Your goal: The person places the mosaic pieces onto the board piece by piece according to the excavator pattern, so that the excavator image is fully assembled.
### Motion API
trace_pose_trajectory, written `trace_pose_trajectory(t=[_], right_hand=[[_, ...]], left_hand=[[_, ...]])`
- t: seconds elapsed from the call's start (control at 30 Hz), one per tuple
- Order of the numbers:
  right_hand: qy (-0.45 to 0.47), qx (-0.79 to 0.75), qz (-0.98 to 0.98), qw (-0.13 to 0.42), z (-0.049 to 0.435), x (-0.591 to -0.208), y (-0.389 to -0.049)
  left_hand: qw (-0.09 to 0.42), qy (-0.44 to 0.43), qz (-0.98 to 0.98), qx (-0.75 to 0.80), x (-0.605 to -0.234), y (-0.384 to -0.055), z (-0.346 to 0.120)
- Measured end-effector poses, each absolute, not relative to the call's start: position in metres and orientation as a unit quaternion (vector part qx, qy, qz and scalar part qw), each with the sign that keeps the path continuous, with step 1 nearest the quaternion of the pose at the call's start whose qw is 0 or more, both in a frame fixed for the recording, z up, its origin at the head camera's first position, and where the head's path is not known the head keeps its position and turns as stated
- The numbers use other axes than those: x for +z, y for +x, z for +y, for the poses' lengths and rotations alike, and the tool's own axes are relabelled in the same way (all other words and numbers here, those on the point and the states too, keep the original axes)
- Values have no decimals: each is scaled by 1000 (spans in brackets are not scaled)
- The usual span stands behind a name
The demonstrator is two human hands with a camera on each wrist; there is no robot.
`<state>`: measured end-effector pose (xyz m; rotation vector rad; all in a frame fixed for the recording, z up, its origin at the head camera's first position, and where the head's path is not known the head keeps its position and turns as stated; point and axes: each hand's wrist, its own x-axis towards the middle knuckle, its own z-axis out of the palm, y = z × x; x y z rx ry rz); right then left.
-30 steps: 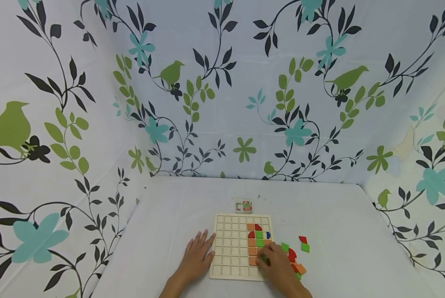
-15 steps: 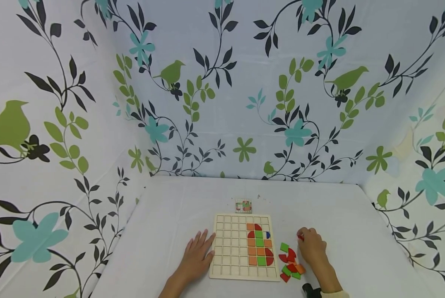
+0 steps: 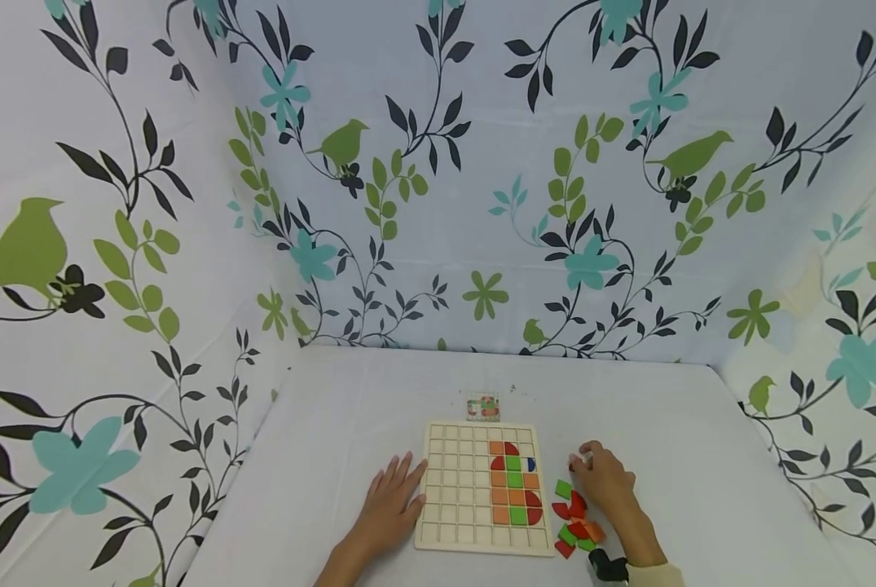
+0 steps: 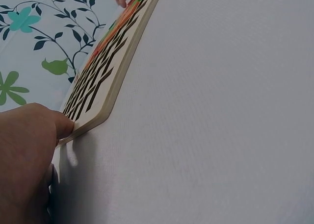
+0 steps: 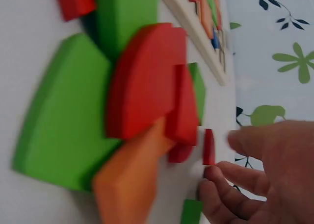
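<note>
A pale wooden grid board lies on the white table, with orange, green and red tiles set in its right-hand columns and a small blue piece near the right edge. My left hand rests flat with spread fingers at the board's left edge; in the left wrist view the thumb touches the board's corner. Right of the board, my right hand holds a small red tile at its fingertips, largely hidden in the head view. Beside that hand lies a loose heap of red tiles, green and orange ones.
A small patterned card lies just behind the board. Patterned cloth hangs at the back and both sides. A black device sits at my right wrist. One green tile lies below the right fingers in the right wrist view.
My right hand has left the board, reached to the far right for a red tile, and shifted slightly back left with it. The left hand stays put.
</note>
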<state>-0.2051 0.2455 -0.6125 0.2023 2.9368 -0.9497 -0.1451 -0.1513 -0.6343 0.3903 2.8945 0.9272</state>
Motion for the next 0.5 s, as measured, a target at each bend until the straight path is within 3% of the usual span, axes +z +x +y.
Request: trace_pose_trajectory(t=[0.2,0.5], right_hand=[[46,-327,943,44,248,-603,-200],[23,-341,940,3,241,-613,-208]], left_hand=[[35,128,945,299,-631,-143,-149],[31,127,946,298,-630,-143,-148]])
